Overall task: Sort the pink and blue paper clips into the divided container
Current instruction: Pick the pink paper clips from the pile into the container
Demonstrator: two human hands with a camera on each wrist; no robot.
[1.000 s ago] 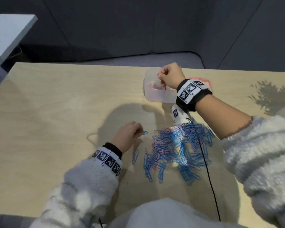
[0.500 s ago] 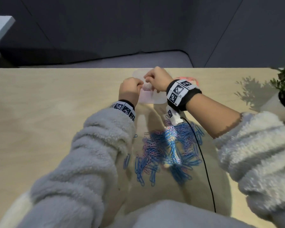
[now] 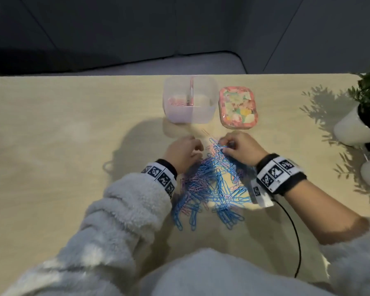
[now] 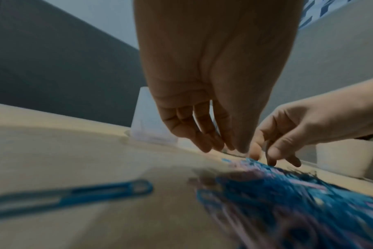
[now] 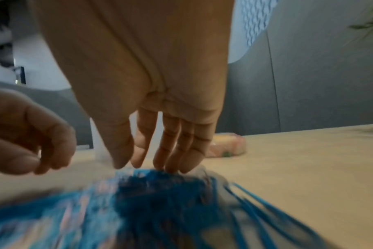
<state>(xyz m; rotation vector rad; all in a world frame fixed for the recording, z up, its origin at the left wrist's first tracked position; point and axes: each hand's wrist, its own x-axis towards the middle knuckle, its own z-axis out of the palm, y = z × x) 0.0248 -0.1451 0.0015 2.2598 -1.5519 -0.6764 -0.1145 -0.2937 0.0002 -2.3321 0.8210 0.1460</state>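
A clear divided container (image 3: 203,113) stands at the table's far side, with pink clips (image 3: 176,101) in its left compartment. A mixed pile of blue and pink paper clips (image 3: 212,186) lies in front of me. My left hand (image 3: 185,152) hovers at the pile's far left edge, its fingers (image 4: 204,143) hanging relaxed and holding nothing. My right hand (image 3: 236,147) is at the pile's far right edge, its straight fingertips (image 5: 170,168) touching blue clips. No clip shows between thumb and index finger. One loose blue clip (image 4: 74,193) lies left of the pile.
A flower-patterned lid or tin (image 3: 238,107) lies right of the container. White plant pots (image 3: 355,127) stand at the table's right edge. A black cable (image 3: 295,231) runs from my right wrist toward me. Bare tabletop (image 3: 62,146) stretches to the left.
Both hands have come back from the container to the far edge of the clip pile. The container, covered by the hands before, now stands in full view.
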